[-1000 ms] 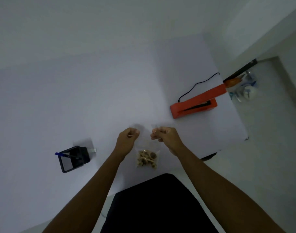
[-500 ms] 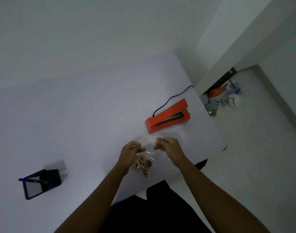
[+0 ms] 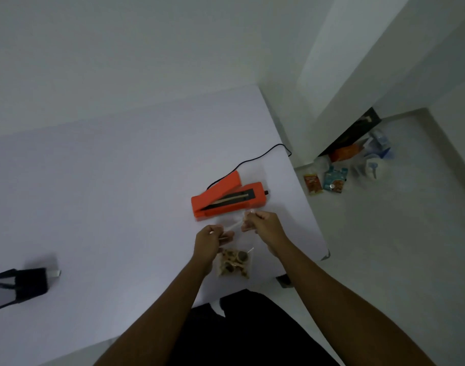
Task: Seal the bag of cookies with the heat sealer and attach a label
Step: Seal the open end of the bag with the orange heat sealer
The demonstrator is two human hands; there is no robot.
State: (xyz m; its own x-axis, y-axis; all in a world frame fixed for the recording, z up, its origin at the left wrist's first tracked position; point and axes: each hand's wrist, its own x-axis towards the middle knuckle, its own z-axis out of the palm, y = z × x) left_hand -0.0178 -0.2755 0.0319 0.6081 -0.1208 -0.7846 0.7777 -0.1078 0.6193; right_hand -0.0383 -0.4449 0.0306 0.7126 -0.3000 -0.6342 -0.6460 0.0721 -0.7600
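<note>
A clear plastic bag of cookies (image 3: pixel 234 262) hangs over the white table (image 3: pixel 107 186), its cookies bunched at the bottom. My left hand (image 3: pixel 210 240) pinches the left side of the bag's open top. My right hand (image 3: pixel 260 224) pinches the right side, slightly higher and closer to the sealer. The orange heat sealer (image 3: pixel 227 200) lies just beyond my hands with its lid raised, its dark sealing strip showing. A black cord (image 3: pixel 255 161) runs from it off the table's right edge.
A black holder with a blue pen (image 3: pixel 17 285) sits at the table's left. Snack packets and plastic bags (image 3: pixel 352 167) lie on the floor to the right, past the table edge. A white wall stands behind the table.
Both hands have carried the bag up and towards the sealer. The view has swung right, so the sealer now sits nearer the middle and the holder at the far left.
</note>
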